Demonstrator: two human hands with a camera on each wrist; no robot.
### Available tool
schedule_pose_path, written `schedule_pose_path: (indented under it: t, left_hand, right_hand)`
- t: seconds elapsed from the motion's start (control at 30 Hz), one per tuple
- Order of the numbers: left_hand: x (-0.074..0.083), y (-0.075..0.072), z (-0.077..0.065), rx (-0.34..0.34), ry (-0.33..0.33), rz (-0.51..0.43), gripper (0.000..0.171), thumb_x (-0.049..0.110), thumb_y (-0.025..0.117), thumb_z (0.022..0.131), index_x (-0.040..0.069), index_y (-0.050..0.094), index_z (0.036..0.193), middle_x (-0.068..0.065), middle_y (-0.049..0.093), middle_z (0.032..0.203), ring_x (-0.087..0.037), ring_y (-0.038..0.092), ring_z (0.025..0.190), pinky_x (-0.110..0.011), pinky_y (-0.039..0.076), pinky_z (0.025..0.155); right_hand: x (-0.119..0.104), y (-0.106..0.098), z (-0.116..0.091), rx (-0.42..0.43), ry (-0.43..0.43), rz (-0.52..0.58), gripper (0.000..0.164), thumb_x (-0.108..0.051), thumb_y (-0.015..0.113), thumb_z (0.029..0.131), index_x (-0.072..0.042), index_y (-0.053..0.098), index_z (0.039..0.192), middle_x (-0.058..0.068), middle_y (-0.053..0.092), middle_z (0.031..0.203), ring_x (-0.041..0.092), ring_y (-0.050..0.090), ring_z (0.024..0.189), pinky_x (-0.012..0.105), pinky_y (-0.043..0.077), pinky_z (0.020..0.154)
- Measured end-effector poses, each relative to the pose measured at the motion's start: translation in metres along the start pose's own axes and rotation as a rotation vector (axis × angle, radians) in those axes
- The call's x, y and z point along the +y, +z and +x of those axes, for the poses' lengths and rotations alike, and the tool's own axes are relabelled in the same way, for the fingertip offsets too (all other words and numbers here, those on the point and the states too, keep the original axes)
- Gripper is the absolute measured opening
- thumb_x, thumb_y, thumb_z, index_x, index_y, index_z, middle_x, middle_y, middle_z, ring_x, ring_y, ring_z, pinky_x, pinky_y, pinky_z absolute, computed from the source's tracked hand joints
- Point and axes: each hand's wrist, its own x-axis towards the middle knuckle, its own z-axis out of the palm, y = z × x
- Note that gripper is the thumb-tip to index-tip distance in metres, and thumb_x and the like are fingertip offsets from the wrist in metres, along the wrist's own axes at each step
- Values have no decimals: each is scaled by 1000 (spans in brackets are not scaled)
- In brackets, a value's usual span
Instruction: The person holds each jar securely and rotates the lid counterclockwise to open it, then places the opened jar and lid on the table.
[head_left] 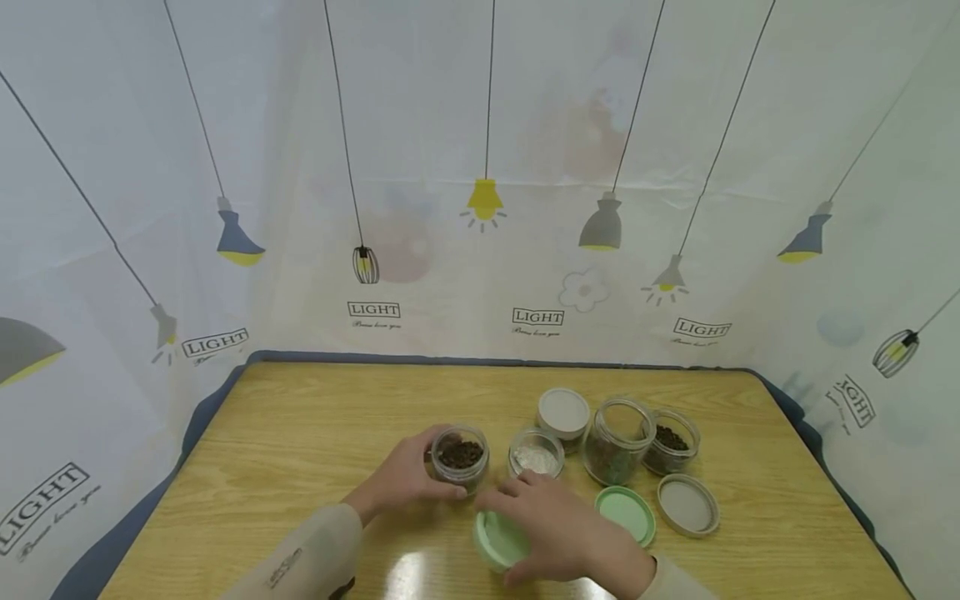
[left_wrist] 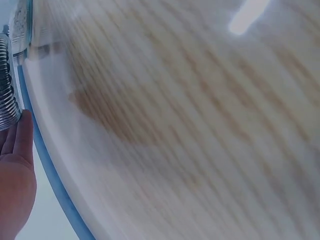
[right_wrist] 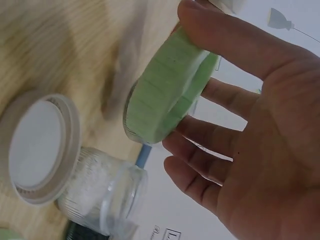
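My left hand (head_left: 412,475) grips a small clear jar (head_left: 459,475) of dark brown dried bits, thumb at the near side and fingers at the far side. That jar's ribbed wall (left_wrist: 7,85) shows at the edge of the left wrist view, beside my left hand (left_wrist: 17,170). With thumb and fingertips, my right hand (head_left: 551,525) pinches a light green lid (head_left: 498,542) by its rim. In the right wrist view the green lid (right_wrist: 165,90) is tilted on edge in my right hand (right_wrist: 265,135). Just beyond the right hand stands an uncapped jar (head_left: 536,454) of white contents.
To the right stand a jar with a pale lid (head_left: 563,412), a taller uncapped jar (head_left: 618,442) and another jar of dark bits (head_left: 671,442). A second green lid (head_left: 626,515) and a grey lid (head_left: 688,505) lie on the wooden table (head_left: 315,417). A printed curtain (head_left: 435,150) surrounds it.
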Motion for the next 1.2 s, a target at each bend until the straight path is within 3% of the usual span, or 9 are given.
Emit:
schedule_pose_path:
  t: [0.23,0.47,0.73,0.83,1.03,1.2]
  left_hand:
    - [0,1,5,-9,6,11,90,46,86,66,16,47,141,0,59,135,-20,57,123,-48,45,106]
    - [1,2,10,9,25,-14,86,44,87,67,25,46,141,-1,58,137,-19,56,124,-46,44,107]
    - [3,4,13,25,35,-11,88,44,86,68,21,46,142,-2,58,137,-20,57,124,-46,45,106]
    - [3,6,14,24,35,-5,87,43,87,68,19,46,141,-1,58,136,-19,57,123,-46,45,106]
    - [3,7,15,24,29,3,85,42,87,68,19,47,139,-2,59,134,-19,58,121,-44,46,105]
    - [6,7,16,19,22,8,83,40,86,70,19,47,139,-3,58,135,-21,57,122,-46,46,105]
  right_hand:
    - [-2,19,5,-7,16,143,73,-42,85,68,-23,47,128,-6,58,120,13,55,107,32,50,91]
    - [-1,35,9,-25,38,233,85,-34,86,69,-17,41,138,0,52,132,11,56,109,28,53,86]
    - [-2,48,13,-11,31,346,93,-21,88,66,-8,37,143,3,43,132,7,51,107,21,51,84]
    - [-2,54,16,23,44,313,97,-31,90,66,-6,37,143,3,44,131,10,51,112,26,51,90]
    - [-6,68,22,95,84,48,100,-61,81,65,-6,45,139,3,51,128,21,46,119,44,42,106]
    - [-8,77,23,107,148,27,100,-65,76,69,-6,43,142,6,51,135,24,46,126,48,39,108]
